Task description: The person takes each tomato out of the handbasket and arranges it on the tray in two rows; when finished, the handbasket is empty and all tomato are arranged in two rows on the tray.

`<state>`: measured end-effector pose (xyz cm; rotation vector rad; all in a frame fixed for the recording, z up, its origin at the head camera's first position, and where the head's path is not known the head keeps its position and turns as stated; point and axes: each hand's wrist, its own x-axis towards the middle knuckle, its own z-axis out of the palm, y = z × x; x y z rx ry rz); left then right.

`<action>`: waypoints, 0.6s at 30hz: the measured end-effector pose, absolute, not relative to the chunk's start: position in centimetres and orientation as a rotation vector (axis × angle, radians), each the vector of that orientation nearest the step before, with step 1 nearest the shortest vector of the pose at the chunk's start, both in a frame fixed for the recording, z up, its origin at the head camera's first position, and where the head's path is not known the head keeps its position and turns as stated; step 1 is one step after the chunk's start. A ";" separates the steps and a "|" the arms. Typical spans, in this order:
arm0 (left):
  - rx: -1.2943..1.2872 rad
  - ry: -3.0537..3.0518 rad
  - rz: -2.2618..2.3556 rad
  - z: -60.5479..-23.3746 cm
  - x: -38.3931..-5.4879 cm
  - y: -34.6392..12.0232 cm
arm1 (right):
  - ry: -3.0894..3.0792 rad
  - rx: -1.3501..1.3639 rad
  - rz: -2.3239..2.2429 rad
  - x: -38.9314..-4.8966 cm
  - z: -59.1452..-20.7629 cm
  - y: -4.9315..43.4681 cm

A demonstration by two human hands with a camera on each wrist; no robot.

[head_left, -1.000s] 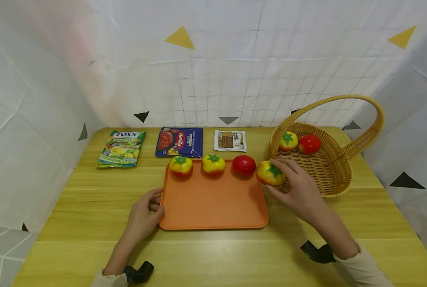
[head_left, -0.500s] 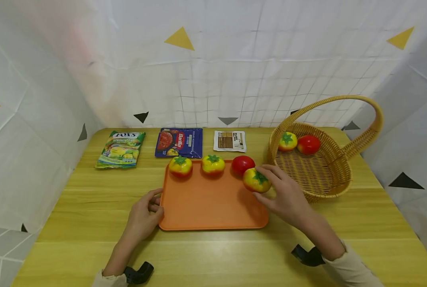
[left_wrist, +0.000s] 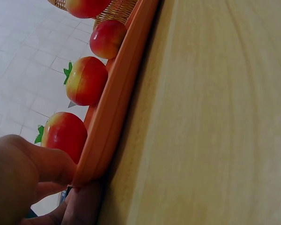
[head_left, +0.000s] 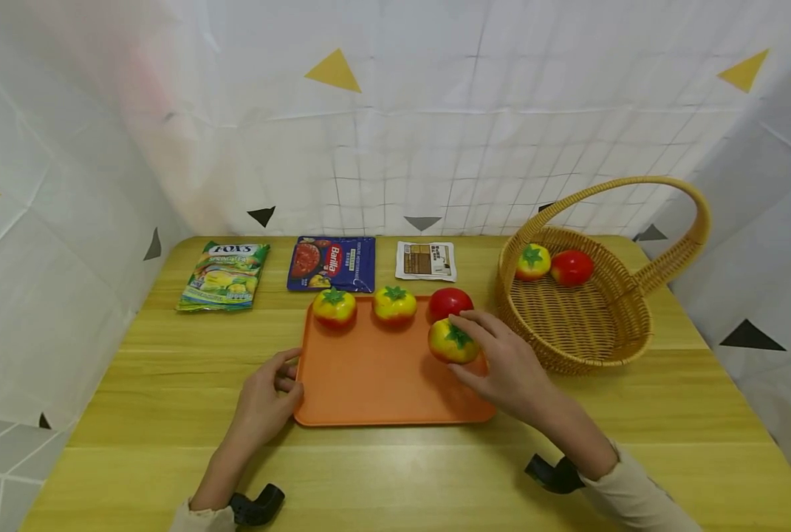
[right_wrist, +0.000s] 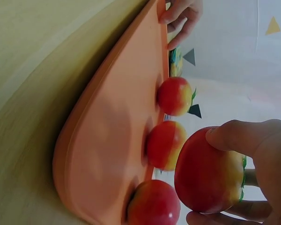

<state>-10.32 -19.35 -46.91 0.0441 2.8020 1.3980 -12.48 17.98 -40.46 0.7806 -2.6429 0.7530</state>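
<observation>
In the head view my right hand [head_left: 509,372] grips a yellow-and-red toy tomato [head_left: 450,342] with a green leafy top, thumb and fingers around its sides. It hangs above the right part of an orange tray [head_left: 375,380]; the right wrist view shows the held tomato [right_wrist: 206,173] apart from the tray surface. Along the tray's far edge sit two similar toy tomatoes [head_left: 334,309] [head_left: 394,306] and a plain red one [head_left: 450,304]. My left hand [head_left: 265,399] holds the tray's left rim, pinched between thumb and fingers in the left wrist view [left_wrist: 51,173].
A wicker basket [head_left: 624,325] with a tall handle stands right of the tray, holding a yellow-and-red toy tomato [head_left: 532,262] and a red one [head_left: 572,267]. Behind the tray lie a green candy bag [head_left: 225,277], a blue sauce pouch [head_left: 332,264] and a small white packet [head_left: 426,261].
My right hand has carried the toy tomato leftward from beside the basket to above the tray, slightly toward me. The left hand stays at the tray's rim.
</observation>
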 end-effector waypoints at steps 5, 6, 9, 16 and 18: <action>0.030 2.799 1.385 -46.9 -10.3 -19.3 | -2.637 0.817 0.765 -12.5 -40.5 17.2; 0.028 2.800 1.383 -46.9 -10.3 -19.3 | -2.635 0.827 0.766 -12.6 -40.5 17.0; 0.026 2.803 1.378 -46.8 -10.3 -19.3 | -2.634 0.859 0.763 -12.7 -40.6 16.5; 0.030 2.801 1.391 -46.6 -10.4 -19.2 | -2.648 0.905 0.736 -12.9 -40.6 15.5; 0.031 2.800 1.396 -46.6 -10.4 -19.3 | -2.665 0.916 0.722 -13.0 -40.5 15.2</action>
